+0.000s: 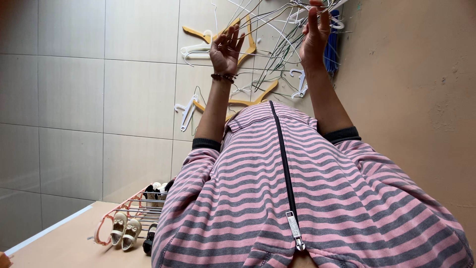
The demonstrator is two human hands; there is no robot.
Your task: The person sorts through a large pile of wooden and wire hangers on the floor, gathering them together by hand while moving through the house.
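Grey floor tiles (74,89) filled the left of the view, and a bare beige wall (411,89) filled the right; the whole scene was seen turned upside down.

Nearest the camera, a pink-and-grey striped zip jacket (238,198) was worn, its single dark zipper (285,168) run down the middle to a metal pull. Beside it, at the lower left, a pink wire shoe rack (126,213) was seen holding small shoes; two cream ones (124,231) could be counted, with a few darker ones that could not be counted surely.

Beyond the jacket, two bare forearms were stretched out. A beaded bracelet (223,77) was worn on one wrist. The left hand (225,49) was held with the grip wide, fingers spread and empty, just above two yellow hangers (245,37). The right hand (315,34) was raised into a tangle of thin wire hangers (277,30); its fingers were laid among the wires, but whether any wire was clasped could not be told.

Farthest off, the hangers lay scattered on the floor against the wall: about four yellow ones, roughly four white plastic ones (187,111), one bundle of blue ones (333,47), and many wire ones too tangled to be counted.
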